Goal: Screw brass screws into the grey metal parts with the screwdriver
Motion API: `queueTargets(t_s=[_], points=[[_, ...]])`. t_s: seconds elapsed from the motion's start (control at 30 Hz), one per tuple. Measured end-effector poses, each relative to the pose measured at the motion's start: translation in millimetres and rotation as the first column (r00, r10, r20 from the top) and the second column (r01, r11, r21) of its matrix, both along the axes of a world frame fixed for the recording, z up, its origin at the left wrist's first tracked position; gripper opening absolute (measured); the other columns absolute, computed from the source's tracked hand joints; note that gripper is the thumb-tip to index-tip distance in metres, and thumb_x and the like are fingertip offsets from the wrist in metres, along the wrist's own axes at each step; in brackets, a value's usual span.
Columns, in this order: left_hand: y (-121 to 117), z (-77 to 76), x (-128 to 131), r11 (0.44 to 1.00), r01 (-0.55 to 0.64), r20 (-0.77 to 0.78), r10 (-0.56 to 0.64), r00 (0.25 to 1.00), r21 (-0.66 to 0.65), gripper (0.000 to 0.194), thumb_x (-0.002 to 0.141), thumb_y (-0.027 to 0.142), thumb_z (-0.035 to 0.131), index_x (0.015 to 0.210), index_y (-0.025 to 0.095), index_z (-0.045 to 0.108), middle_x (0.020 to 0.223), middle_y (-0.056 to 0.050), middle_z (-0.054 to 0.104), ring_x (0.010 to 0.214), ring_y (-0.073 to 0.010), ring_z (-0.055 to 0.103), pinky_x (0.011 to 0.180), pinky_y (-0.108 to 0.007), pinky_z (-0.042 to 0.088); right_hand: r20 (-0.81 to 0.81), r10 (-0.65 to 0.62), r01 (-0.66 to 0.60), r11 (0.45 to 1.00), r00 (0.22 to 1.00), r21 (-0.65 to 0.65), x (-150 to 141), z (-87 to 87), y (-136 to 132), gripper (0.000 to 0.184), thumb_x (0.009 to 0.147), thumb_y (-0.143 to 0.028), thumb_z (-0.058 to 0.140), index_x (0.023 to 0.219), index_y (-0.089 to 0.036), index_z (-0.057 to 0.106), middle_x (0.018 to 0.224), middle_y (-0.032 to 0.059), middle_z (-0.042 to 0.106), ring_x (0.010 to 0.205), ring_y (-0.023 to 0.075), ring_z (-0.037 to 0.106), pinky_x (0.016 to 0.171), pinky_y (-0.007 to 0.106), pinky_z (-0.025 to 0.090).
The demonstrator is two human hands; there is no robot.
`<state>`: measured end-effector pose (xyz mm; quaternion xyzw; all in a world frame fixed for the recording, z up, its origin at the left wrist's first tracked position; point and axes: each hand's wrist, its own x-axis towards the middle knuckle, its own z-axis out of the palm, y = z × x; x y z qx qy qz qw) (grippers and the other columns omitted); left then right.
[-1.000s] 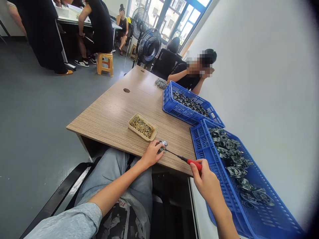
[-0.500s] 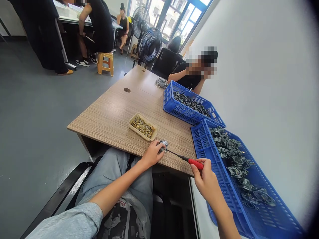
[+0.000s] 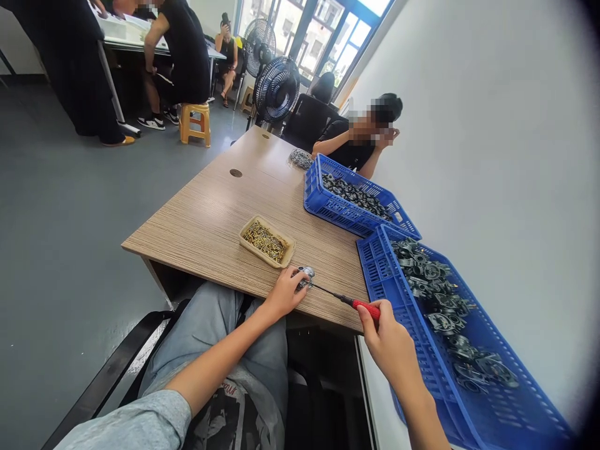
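Note:
My left hand grips a small silvery metal casting against the table top near its front edge; the fingers cover part of it. In my right hand is a screwdriver with a red and black handle, held by the handle's end. Its thin dark shaft points left, and the tip meets the casting beside my left fingers. Just beyond my left hand stands a cream plastic tray holding many brass-coloured screws.
A blue crate with metal castings stands to my right. Behind it, another blue crate holds similar dark parts. A clear container of small metal pieces lies farther back. A person sits beyond; fans stand behind the table.
The whole view has shifted slightly. Both hands keep their grips, and the screwdriver tip stays at the casting. The seated person across the table has moved their head and hand a little.

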<state>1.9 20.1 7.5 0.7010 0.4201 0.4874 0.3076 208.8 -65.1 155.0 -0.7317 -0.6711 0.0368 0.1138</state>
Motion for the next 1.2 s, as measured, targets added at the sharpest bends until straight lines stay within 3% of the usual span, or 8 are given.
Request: queueTargets(t_s=[0.13, 0.3, 0.47, 0.6, 0.77, 0.9, 1.03, 1.2], points=[[0, -1.5, 0, 1.0, 0.001, 0.003, -0.001, 1.0, 0.0, 0.021, 0.093, 0.023, 0.062, 0.114, 0.024, 0.066, 0.114, -0.008, 0.056, 0.111, -0.0255, 0.053, 0.102, -0.04, 0.047, -0.172, 0.144, -0.146, 0.989, 0.974, 0.0, 1, 0.1, -1, 0.034, 0.1, -0.053, 0.04, 0.118, -0.024, 0.042, 0.086, 0.0041, 0.067, 0.065, 0.0224, 0.065, 0.063, 0.032, 0.045], [0, -1.4, 0, 1.0, 0.003, 0.007, -0.003, 1.0, 0.01, 0.021, 0.094, 0.023, 0.062, 0.115, 0.023, 0.065, 0.113, -0.007, 0.055, 0.111, -0.0249, 0.053, 0.102, -0.039, 0.046, 0.031, -0.017, 0.018, 0.999, 0.999, -0.039, 2, -0.6, 0, 0.033, 0.101, -0.057, 0.035, 0.105, -0.025, 0.046, 0.073, 0.0025, 0.065, 0.064, 0.0258, 0.064, 0.059, 0.032, 0.039], [0, -1.7, 0, 1.0, -0.001, 0.006, 0.001, 1.0, 0.009, 0.021, 0.094, 0.023, 0.062, 0.115, 0.023, 0.066, 0.113, -0.008, 0.055, 0.111, -0.0247, 0.053, 0.102, -0.039, 0.046, -0.127, 0.127, -0.13, 0.991, 0.984, -0.017, 6, -1.8, 0, 0.033, 0.101, -0.053, 0.038, 0.117, -0.025, 0.041, 0.096, 0.0065, 0.068, 0.073, 0.0234, 0.067, 0.067, 0.032, 0.045], [1, -3.3, 1, 1.0, -0.011, -0.018, 0.011, 1.0, 0.021, 0.022, 0.094, 0.024, 0.063, 0.115, 0.022, 0.066, 0.112, -0.008, 0.055, 0.111, -0.0249, 0.054, 0.103, -0.039, 0.046, 0.042, -0.019, 0.021, 0.999, 0.999, -0.043, 6, -4.1, -1, 0.033, 0.1, -0.058, 0.036, 0.102, -0.025, 0.046, 0.073, 0.0032, 0.064, 0.064, 0.0262, 0.063, 0.06, 0.032, 0.039], [1, -5.5, 2, 1.0, -0.017, -0.043, 0.017, 0.999, 0.017, 0.022, 0.095, 0.027, 0.062, 0.116, 0.022, 0.065, 0.114, -0.009, 0.055, 0.113, -0.0255, 0.053, 0.103, -0.039, 0.047, -0.161, 0.114, -0.112, 0.993, 0.98, 0.024, 8, -7.1, 3, 0.035, 0.097, -0.056, 0.042, 0.113, -0.025, 0.044, 0.091, 0.0061, 0.068, 0.062, 0.0213, 0.063, 0.061, 0.032, 0.044], [1, -6.3, 2, 0.999, -0.025, -0.043, 0.026, 0.999, 0.025, 0.023, 0.094, 0.026, 0.062, 0.116, 0.022, 0.065, 0.112, -0.008, 0.055, 0.111, -0.0254, 0.054, 0.102, -0.039, 0.047, -0.07, 0.023, -0.023, 1.0, 0.997, 0.001, 9, -5.8, 5, 0.034, 0.097, -0.06, 0.041, 0.099, -0.026, 0.045, 0.07, 0.0012, 0.062, 0.055, 0.0226, 0.058, 0.057, 0.032, 0.04], [1, -5.4, 2, 0.999, -0.021, -0.038, 0.022, 0.999, 0.03, 0.023, 0.094, 0.025, 0.063, 0.116, 0.023, 0.065, 0.112, -0.008, 0.055, 0.112, -0.0253, 0.054, 0.102, -0.039, 0.047, -0.192, 0.097, -0.104, 0.994, 0.977, -0.023, 12, -5.9, 5, 0.036, 0.096, -0.057, 0.042, 0.113, -0.025, 0.042, 0.072, -0.0001, 0.062, 0.054, 0.0216, 0.058, 0.057, 0.031, 0.042], [1, -3.8, 2, 0.999, -0.021, -0.036, 0.022, 0.999, 0.031, 0.022, 0.094, 0.024, 0.063, 0.115, 0.022, 0.066, 0.111, -0.008, 0.055, 0.109, -0.0245, 0.054, 0.101, -0.038, 0.047, -0.039, 0.032, -0.033, 0.999, 0.999, -0.026, 13, -5.7, 4, 0.033, 0.098, -0.059, 0.038, 0.102, -0.026, 0.045, 0.072, 0.0023, 0.063, 0.06, 0.0246, 0.061, 0.058, 0.031, 0.038]])
